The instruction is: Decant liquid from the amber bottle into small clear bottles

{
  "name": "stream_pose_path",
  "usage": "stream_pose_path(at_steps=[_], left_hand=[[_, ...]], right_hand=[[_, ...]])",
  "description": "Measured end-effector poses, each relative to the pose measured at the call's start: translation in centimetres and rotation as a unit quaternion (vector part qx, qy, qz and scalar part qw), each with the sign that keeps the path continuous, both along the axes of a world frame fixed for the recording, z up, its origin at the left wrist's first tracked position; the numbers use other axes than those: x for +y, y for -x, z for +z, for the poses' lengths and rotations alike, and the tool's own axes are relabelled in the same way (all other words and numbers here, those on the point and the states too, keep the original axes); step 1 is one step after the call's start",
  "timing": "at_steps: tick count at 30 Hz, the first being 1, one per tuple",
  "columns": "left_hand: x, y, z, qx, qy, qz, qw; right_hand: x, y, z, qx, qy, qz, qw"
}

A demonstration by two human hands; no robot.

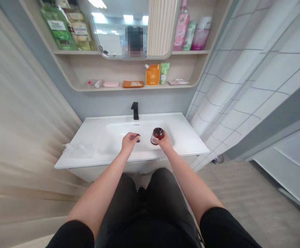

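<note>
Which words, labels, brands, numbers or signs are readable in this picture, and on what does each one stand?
No text can be read with certainty.
Green bottle: white label, too blurred to read.
Orange pouch: print too small and blurred.
Pink bottle: print too blurred.
Amber jar, held by the right hand: no readable text shows.

Amber jar [156, 136], dark-capped — white basin [119, 129], matte black faucet [135, 110], grey-gridded tiles [243, 86].

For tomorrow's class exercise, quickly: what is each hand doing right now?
Left hand: closed, pinching a small dark cap.
Right hand: holding an amber jar.
</note>
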State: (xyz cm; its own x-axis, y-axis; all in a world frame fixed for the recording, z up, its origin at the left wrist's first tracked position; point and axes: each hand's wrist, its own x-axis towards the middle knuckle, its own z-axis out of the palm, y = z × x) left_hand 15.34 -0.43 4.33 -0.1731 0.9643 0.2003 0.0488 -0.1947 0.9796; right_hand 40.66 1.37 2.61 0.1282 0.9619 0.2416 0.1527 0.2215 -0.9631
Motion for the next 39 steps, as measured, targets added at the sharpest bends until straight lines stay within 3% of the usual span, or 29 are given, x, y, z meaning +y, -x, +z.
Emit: stream_pose_path(at_steps=[4,9,13,16,22,25,29,33,35,37,39], left_hand=[[0.6,-1.0,2.1,0.025,-0.047,-0.037,0.998],[1.4,-0.7,1.5,0.048,-0.054,-0.037,0.997],[1.6,-0.2,1.3,0.117,-0.053,-0.046,0.991],[1.6,0.0,2.8,0.232,-0.079,-0.062,0.967],[2.5,0.1,7.2,0.444,-0.107,-0.134,0.879],[3.2,-0.4,8.4,0.524,-0.093,-0.141,0.835],[3.7,-0.9,8.9,0.565,-0.053,-0.124,0.814],[4.2,-0.5,9.3,0.556,-0.09,-0.232,0.793],[4.4,-0.3,9.7,0.544,-0.098,-0.232,0.801],[4.5,-0.3,10.1,0.54,-0.08,-0.191,0.816],[4.4,-0.5,10.6,0.541,-0.069,-0.213,0.81]], right_hand=[[0.5,5.1,-1.0,0.039,0.011,0.084,0.996],[1.1,8.2,-1.9,0.102,0.044,0.158,0.981],[0.8,8.3,-2.1,0.123,0.058,0.2,0.97],[0.5,8.1,-2.1,0.118,0.049,0.209,0.97],[0.5,7.9,-2.3,0.093,0.041,0.2,0.975],[0.6,7.9,-2.7,0.083,0.032,0.205,0.975],[0.7,7.9,-3.2,0.06,0.037,0.203,0.977],[0.7,7.8,-3.0,0.061,0.029,0.182,0.981],[0.7,7.7,-2.9,0.078,0.026,0.197,0.977],[0.6,7.7,-2.8,0.076,0.028,0.206,0.975],[0.7,7.7,-3.0,0.057,0.03,0.198,0.978]])
